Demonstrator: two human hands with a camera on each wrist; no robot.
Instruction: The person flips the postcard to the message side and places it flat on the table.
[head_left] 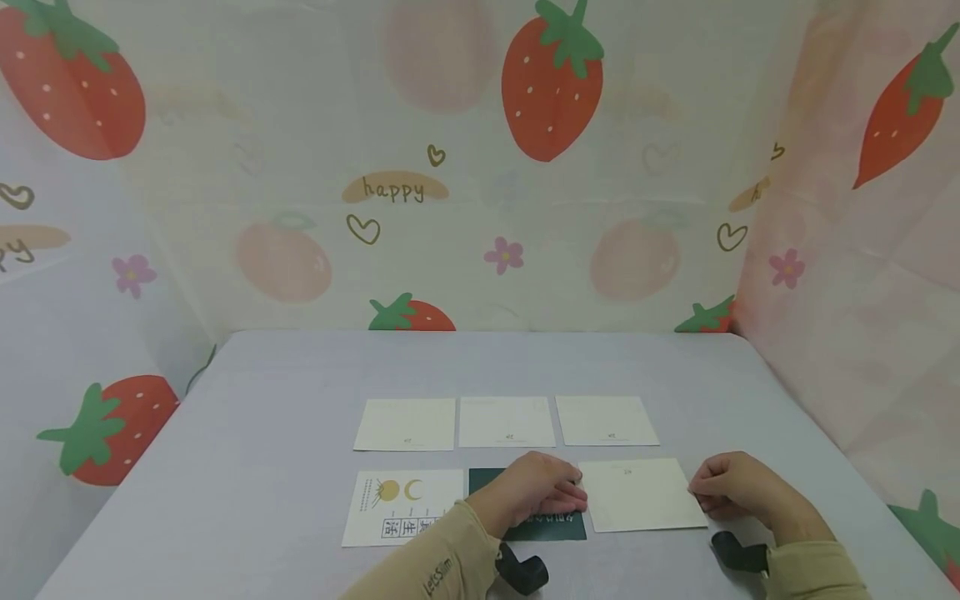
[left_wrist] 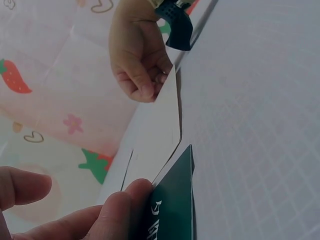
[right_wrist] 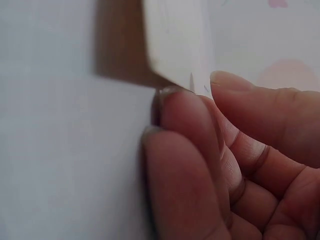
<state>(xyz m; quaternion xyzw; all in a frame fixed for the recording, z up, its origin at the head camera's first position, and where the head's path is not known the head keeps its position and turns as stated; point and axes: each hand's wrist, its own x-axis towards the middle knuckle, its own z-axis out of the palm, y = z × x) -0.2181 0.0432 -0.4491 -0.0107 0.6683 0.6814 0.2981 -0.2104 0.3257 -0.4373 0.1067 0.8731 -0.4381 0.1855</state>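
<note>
A cream card (head_left: 645,496) lies at the right end of the nearer row, a small mark near its far edge. My left hand (head_left: 528,487) reaches over a dark green card (head_left: 555,527) with white lettering, hiding its middle; the fingertips touch the cream card's left edge. In the left wrist view, that thumb (left_wrist: 25,187) stands apart from the fingers. My right hand (head_left: 738,492) is at the cream card's right edge. Its fingertips (right_wrist: 190,120) meet the card's corner in the right wrist view, with the thumb (right_wrist: 235,82) held off it.
Left of the green card lies a white card (head_left: 363,521) with a yellow sun, moon and characters, partly covered by my left forearm. Behind, three pale cards (head_left: 405,423) form a row on the white table (head_left: 262,400). Strawberry-printed cloth (head_left: 540,292) encloses the table's back and sides.
</note>
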